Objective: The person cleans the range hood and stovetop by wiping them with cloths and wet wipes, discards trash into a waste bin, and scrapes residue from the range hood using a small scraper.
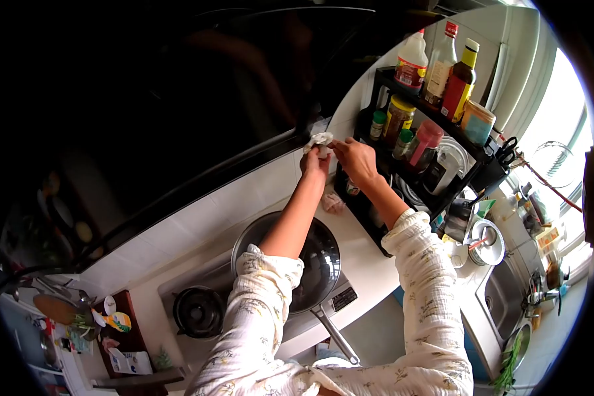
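Note:
Both arms reach up and forward to the lower edge of a dark glossy panel [198,119]. My left hand [315,164] is closed around a crumpled white wad [319,140], which looks like tissue or thin cloth. My right hand [358,162] is beside it, its fingers pinched at the wad's right edge; the exact grip is partly hidden. Below my left forearm a lidded pan [320,264] sits on the stove [300,323], its long metal handle [336,336] pointing toward me.
A black rack [402,92] with several bottles and jars stands close to my right hand. A black burner [198,312] is left of the pan. At the right are a sink [501,297] and stacked bowls [487,244]. A crumpled pinkish bag [333,203] lies behind the pan.

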The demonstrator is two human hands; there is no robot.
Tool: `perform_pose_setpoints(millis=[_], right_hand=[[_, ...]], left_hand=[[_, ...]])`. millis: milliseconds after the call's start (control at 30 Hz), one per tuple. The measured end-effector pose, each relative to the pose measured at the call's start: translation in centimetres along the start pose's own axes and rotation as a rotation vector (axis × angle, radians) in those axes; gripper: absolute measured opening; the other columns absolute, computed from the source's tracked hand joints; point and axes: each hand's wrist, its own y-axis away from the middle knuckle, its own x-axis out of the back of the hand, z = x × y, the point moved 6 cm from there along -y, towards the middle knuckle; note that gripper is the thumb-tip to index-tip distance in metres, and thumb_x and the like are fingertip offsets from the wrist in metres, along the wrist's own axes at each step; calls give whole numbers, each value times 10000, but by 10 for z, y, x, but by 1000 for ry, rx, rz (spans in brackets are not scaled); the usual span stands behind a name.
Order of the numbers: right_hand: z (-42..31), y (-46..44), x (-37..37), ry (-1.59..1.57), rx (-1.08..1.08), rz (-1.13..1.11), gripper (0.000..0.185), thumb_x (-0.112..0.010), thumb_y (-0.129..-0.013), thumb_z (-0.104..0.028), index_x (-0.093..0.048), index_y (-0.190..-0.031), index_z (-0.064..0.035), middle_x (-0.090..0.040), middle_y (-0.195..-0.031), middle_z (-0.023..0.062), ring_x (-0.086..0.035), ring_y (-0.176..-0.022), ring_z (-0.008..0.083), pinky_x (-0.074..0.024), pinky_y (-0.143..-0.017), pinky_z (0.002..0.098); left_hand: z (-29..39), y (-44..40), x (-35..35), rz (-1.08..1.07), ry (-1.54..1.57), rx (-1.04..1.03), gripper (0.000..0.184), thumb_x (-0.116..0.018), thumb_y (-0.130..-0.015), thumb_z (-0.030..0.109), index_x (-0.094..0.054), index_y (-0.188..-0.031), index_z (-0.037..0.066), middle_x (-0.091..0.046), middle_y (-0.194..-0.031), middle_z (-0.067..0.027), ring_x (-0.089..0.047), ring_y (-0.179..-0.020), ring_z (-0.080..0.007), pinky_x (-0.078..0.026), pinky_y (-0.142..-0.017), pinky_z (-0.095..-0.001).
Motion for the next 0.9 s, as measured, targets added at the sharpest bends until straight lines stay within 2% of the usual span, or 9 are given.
perform_pose_setpoints(millis=[167, 267, 400, 467, 533, 733, 800, 900], right_hand=[[-2, -8, 0, -69, 55, -59, 155, -594, -792, -171, -680, -918, -141, -604, -747, 76, -593, -698, 287, -464, -582, 372], [-21, -10, -3, -79, 115, -45, 137, -586, -799, -209, -673, -885, -146, -601, -747, 84, -594, -683, 285, -470, -580, 377], [-50, -9, -7, -150, 192, 6, 143, -581, -804, -214, -674, -888, -146, -615, -771, 92, -601, -686, 286, -471, -572, 381], [-64, -9, -12, -87, 176, -74, 161, -559, -820, -222, -661, -922, -150, -605, -770, 109, -597, -682, 302, -470, -573, 392], [-80, -6, -19, -122, 194, -91, 168, -548, -828, -228, -655, -938, -156, -600, -781, 116, -596, -683, 309, -469, -574, 399], [-144, 0, -23, -172, 195, -143, 156, -523, -849, -233, -631, -892, -130, -590, -806, 145, -597, -683, 324, -466, -570, 422], [-158, 2, -31, -190, 198, -176, 154, -526, -846, -232, -630, -888, -126, -591, -807, 146, -597, -687, 323, -466, -569, 422], [-163, 5, -29, -129, 223, -148, 152, -564, -812, -187, -644, -936, -151, -566, -735, 90, -580, -652, 285, -458, -537, 384]], left_hand=[[14, 11, 3, -76, 109, -18, 219, -399, -914, 58, -514, -1100, 42, -550, -1138, -116, -541, -1058, -262, -474, -905, -421], [27, 21, 15, -88, 146, -73, 207, -445, -886, 66, -532, -1074, 53, -576, -1095, -82, -572, -999, -222, -512, -825, -352], [51, 41, 33, -36, 198, -102, 228, -399, -900, 49, -539, -1080, 63, -575, -1110, -97, -560, -1028, -241, -482, -886, -393], [66, 48, 45, -3, 171, -126, 223, -419, -900, 64, -542, -1086, 69, -583, -1104, -91, -566, -1022, -242, -485, -883, -393], [81, 60, 55, -38, 180, -139, 206, -445, -892, 98, -552, -1067, 85, -600, -1060, -55, -580, -970, -186, -502, -800, -325], [134, 96, 93, 10, 167, -217, 249, -346, -938, 109, -533, -1100, 82, -572, -1132, -68, -569, -1020, -205, -493, -860, -331], [148, 109, 99, -16, 138, -255, 254, -336, -941, 108, -533, -1100, 81, -573, -1127, -69, -568, -1020, -204, -489, -868, -327], [147, 110, 103, 15, 96, -247, 218, -397, -929, 108, -532, -1097, 81, -592, -1093, -64, -578, -1004, -206, -492, -849, -335]])
